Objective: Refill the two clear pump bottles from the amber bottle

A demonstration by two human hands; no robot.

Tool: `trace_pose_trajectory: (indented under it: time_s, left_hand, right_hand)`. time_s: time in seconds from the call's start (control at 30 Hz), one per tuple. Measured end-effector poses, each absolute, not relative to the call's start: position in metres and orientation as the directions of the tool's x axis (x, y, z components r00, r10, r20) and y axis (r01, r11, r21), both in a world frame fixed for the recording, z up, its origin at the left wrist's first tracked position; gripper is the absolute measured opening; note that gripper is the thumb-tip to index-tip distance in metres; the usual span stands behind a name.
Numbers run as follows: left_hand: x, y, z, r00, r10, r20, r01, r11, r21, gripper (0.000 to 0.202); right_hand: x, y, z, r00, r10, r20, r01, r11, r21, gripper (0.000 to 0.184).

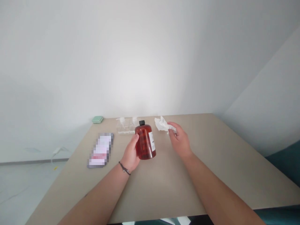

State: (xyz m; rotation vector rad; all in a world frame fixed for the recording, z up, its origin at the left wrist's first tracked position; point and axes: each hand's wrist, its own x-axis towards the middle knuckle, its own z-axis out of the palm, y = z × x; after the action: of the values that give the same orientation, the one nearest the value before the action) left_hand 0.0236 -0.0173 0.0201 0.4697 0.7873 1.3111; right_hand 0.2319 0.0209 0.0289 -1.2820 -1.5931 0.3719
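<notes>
A brown-red bottle [143, 143] with a black cap and a white label is gripped by my left hand [131, 153], whose thumb lies on its near left side. The bottle leans slightly, with its label turned to the right. To its right, my right hand [180, 139] pinches a crumpled white tissue [162, 124], which sticks out to the left of the fingers. Tissue and bottle are apart. Behind the bottle stands a clear plastic holder [125, 127] with white-topped items, its right end partly hidden by the bottle.
A phone with a blurred screen [101, 150] lies on the left of the beige table [159, 193]. At the back left corner sits a small green case [97, 119]. A white wall [140, 62] rises behind the table. A white cable [57, 151] is near the floor at left.
</notes>
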Motion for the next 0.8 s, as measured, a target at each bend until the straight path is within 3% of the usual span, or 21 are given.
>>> trace_pose_trajectory:
  time_s: [0.17,0.33,0.53,0.67,0.8]
  left_hand:
    - [0.029,-0.020,0.012,0.047,0.989,-0.142,-0.561,0.144,0.815,0.050]
    - [0.026,-0.021,0.014,0.107,0.993,0.044,-0.425,0.005,0.905,0.060]
    - [0.023,-0.025,0.020,0.229,0.968,0.099,-0.288,-0.030,0.957,0.071]
    - [0.022,-0.028,0.021,0.345,0.932,0.111,-0.315,0.003,0.949,0.074]
    - [0.022,-0.032,0.023,0.431,0.893,0.131,-0.410,0.065,0.910,0.085]
  right_hand:
    - [0.190,-0.012,0.033,-0.156,0.770,0.618,0.495,0.602,-0.626,0.035]
    - [0.184,-0.014,0.033,-0.248,0.766,0.593,0.486,0.628,-0.607,0.045]
    - [0.186,-0.016,0.033,-0.120,0.832,0.541,0.394,0.540,-0.744,0.047]
    - [0.185,-0.018,0.034,-0.037,0.906,0.422,0.226,0.419,-0.879,0.048]
    - [0.184,-0.015,0.031,-0.082,0.952,0.294,0.024,0.297,-0.955,0.055]
